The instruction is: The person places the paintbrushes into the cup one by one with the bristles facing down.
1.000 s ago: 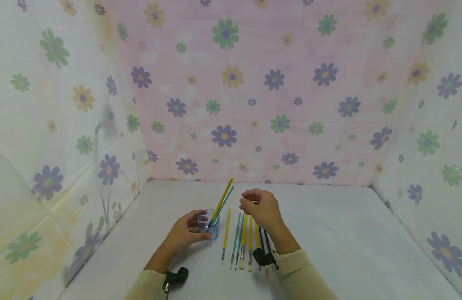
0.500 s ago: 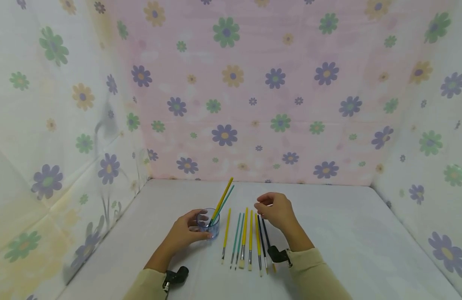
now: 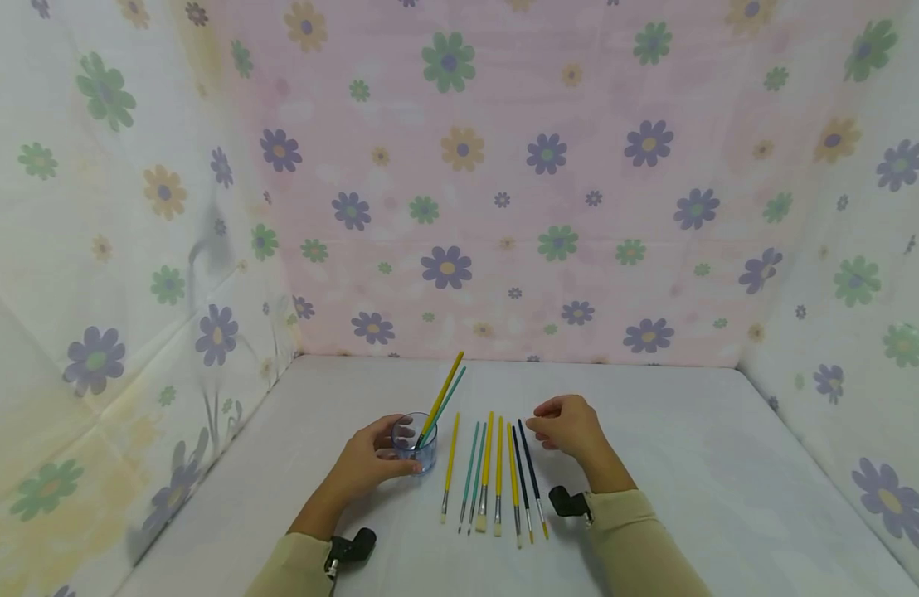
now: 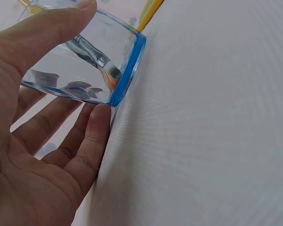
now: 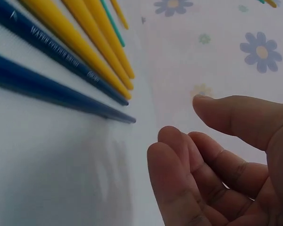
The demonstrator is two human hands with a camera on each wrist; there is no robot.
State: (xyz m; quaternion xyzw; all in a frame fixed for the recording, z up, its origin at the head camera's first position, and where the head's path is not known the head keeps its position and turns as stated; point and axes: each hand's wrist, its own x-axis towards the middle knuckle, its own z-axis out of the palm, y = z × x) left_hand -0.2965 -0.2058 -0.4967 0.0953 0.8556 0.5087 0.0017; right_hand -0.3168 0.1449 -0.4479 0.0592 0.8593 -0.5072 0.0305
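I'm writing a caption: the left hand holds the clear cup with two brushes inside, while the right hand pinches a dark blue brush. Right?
Not quite: the right hand pinches nothing; the right wrist view shows it clear of the dark blue brushes. The left hand holds the clear cup with two brushes inside.

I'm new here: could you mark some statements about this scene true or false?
The left hand holds the clear cup. True.
Three brushes stand in the cup. False: it holds two, a yellow brush and a teal brush.
The two dark blue brushes lie nearest the right hand. True.
The right hand grips one of them. False: it holds nothing.
Every brush in the row is yellow. False: teal brushes and dark blue ones lie there too.
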